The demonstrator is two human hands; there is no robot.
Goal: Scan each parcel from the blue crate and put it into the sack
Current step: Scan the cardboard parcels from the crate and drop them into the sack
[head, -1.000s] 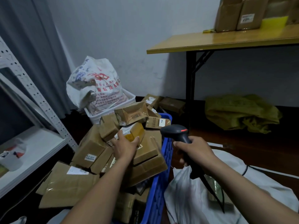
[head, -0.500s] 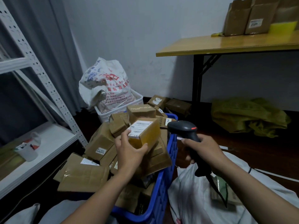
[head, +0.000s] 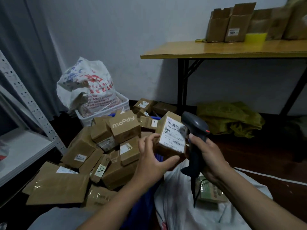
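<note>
My left hand (head: 153, 159) grips a small brown parcel (head: 172, 136) with its white barcode label facing me, held above the crate's right edge. Just to its right, my right hand (head: 210, 154) holds the dark grey barcode scanner (head: 194, 128) by its handle, head close to the label. The blue crate (head: 144, 201) is heaped with several brown cardboard parcels (head: 123, 127); only bits of its blue wall show. The white sack (head: 179, 206) lies open on the floor under my right forearm, with a green-printed box (head: 210, 191) inside.
A white bin holding a printed plastic bag (head: 88, 90) stands behind the crate. White metal shelving (head: 25, 146) is at the left. A wooden folding table (head: 224, 50) with cardboard boxes stands at the right, an olive bag (head: 229, 118) beneath it.
My left hand lifted the parcel off the heap and carried it right toward the scanner, turning its label to face me. The scanner head came up close to the label.
</note>
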